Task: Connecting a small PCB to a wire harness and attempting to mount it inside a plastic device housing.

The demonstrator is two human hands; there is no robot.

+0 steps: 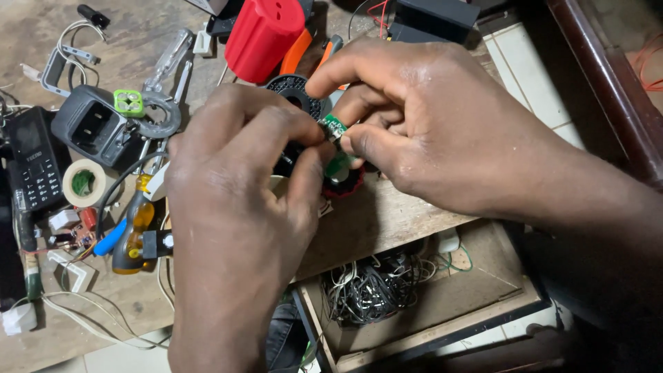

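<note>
Together our left hand (235, 207) and right hand (421, 117) pinch a small green part (335, 126) on a black round piece (297, 93) over the worktop's (387, 221) front edge; clutter crowds leftward, an open drawer (442, 304) below.

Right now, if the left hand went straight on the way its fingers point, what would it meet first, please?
Probably the red cylindrical part: the left hand points up-frame past the black round part it pinches, though depth is unclear.

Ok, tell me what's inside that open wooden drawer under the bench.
The open wooden drawer holds a tangle of dark and white wires; its right side shows bare wood. The bench top and the left hand cover its back part.
</note>
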